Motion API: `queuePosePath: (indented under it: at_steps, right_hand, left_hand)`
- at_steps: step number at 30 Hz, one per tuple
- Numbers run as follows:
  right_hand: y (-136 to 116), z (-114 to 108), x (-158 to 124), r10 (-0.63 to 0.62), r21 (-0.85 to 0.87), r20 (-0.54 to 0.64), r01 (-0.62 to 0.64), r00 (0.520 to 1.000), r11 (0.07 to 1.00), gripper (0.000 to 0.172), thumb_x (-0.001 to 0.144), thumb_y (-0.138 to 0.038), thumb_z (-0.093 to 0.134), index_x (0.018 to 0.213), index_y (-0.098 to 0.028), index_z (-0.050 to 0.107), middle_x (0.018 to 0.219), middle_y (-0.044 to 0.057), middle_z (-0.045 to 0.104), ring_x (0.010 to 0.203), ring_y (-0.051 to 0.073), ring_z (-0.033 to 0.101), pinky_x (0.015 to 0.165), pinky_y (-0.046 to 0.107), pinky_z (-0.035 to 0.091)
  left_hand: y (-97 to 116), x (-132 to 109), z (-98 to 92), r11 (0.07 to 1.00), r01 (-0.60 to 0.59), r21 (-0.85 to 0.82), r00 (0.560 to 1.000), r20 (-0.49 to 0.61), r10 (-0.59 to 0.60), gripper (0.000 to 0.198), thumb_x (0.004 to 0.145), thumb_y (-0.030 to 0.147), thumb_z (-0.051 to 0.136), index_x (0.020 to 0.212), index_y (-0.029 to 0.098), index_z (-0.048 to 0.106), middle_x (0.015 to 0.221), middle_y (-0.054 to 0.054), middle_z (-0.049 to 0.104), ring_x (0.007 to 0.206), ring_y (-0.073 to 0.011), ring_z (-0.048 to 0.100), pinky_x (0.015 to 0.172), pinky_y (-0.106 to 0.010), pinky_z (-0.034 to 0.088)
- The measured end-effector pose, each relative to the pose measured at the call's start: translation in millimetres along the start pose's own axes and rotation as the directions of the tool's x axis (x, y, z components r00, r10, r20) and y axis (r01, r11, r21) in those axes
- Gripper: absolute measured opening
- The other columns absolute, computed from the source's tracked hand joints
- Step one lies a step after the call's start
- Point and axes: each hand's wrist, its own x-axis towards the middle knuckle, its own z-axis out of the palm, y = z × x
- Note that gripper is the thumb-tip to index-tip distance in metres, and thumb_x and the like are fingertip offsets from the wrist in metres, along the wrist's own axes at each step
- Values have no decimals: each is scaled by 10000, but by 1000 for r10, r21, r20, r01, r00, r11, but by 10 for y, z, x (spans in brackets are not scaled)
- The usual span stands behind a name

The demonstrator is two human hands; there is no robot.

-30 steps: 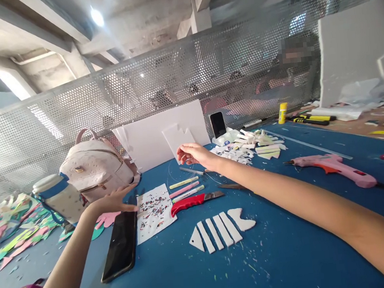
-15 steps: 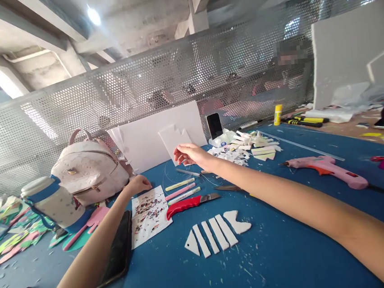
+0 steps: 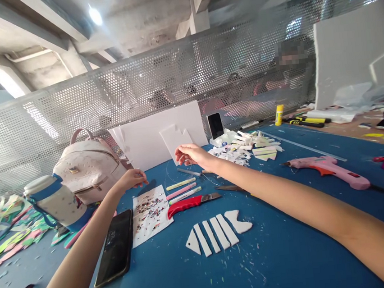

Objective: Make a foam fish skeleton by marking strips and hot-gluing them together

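Note:
My right hand (image 3: 192,154) reaches far over the blue table (image 3: 290,247), fingers pinched together just in front of a small notched white foam piece (image 3: 175,139). A thin clear line (image 3: 208,177) curves on the table under it and seems to run into the pinch. My left hand (image 3: 133,178) hovers with fingers closed above a white sheet strewn with tiny coloured bits (image 3: 150,214); what it holds is too small to see. Between the hands lie three pastel markers (image 3: 182,188) and a red utility knife (image 3: 191,203). White foam fish-bone pieces (image 3: 217,231) lie nearer me.
A black phone (image 3: 114,248), a pale backpack (image 3: 89,168) and a water bottle (image 3: 57,203) are at left. White foam boards (image 3: 150,136) lean on the perforated screen. Foam scraps (image 3: 246,147), a pink glue gun (image 3: 330,168) and a yellow glue stick (image 3: 280,113) are at right. Someone sits behind the screen.
My left hand moved from beside the phone up and right to above the speckled sheet and closed its fingers. My right hand stayed in place.

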Motion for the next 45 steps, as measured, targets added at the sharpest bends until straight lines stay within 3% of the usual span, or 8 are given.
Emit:
queuePosePath:
  at_steps: [6,12,15,21,24,32,39,45]
  right_hand:
    - [13,0,-1,-10,-14,-11,10,1000,1000,321,998,-382,625,1249,-183,622,1244,92,649,1024,226,667,866,435,584]
    - [18,-43,33,-81,-39,-80,78,993,996,330,995,-372,632,1266,-186,615,1266,95,639,1040,231,663,872,441,584]
    - [-18,-94,58,-150,-62,-132,142,980,988,335,992,-372,637,1264,-178,613,1246,93,645,1022,228,669,854,434,589]
    - [-170,-131,23,-335,-166,-185,306,924,937,330,1001,-393,618,1251,-177,620,1232,92,655,1029,229,670,868,440,584]
    - [-228,-148,-15,-444,-278,-181,388,877,879,318,1015,-400,591,1255,-194,621,1274,99,641,1073,235,656,904,450,571]
    - [-286,-198,-98,-447,-538,20,386,894,749,285,988,-350,639,1233,-205,645,1357,102,603,1193,268,601,1010,514,508]
    - [-214,422,-165,-316,-343,185,362,931,866,329,1007,-329,618,1306,-195,590,1257,95,646,995,213,680,824,403,604]
    - [-89,268,-332,-236,-218,176,272,956,937,287,1007,-397,611,1172,-164,643,1107,66,682,893,185,681,771,374,597]
  left_hand:
    - [47,-141,-27,993,-35,-109,999,-40,30,282,980,369,637,1158,150,627,1107,-63,666,913,-168,671,795,-351,597]
    - [280,-301,9,946,-266,-184,933,-297,204,297,978,382,640,1155,144,634,1142,-73,670,995,-196,675,868,-401,590]
    - [470,-392,41,885,-445,-134,815,-469,339,288,975,391,644,1116,140,654,1145,-74,684,1031,-204,678,915,-426,578]
    - [787,-577,35,732,-672,117,462,-705,538,229,941,366,691,1003,146,695,1250,-82,673,1233,-242,606,1084,-503,476]
    - [837,-674,22,687,-698,202,381,-707,596,214,941,375,689,1002,170,710,1311,-81,644,1286,-247,565,1108,-496,455]
    - [831,-734,308,699,-695,168,608,-381,696,257,945,403,689,933,147,700,1012,-47,735,973,-184,704,930,-416,571]
    - [1070,-833,454,655,-755,19,595,-400,697,296,925,441,702,927,145,716,1003,-62,755,1005,-194,715,940,-419,577]
    - [1112,-1052,489,637,-767,-77,595,-457,661,193,854,369,761,843,177,773,947,-73,785,951,-197,740,904,-340,599]
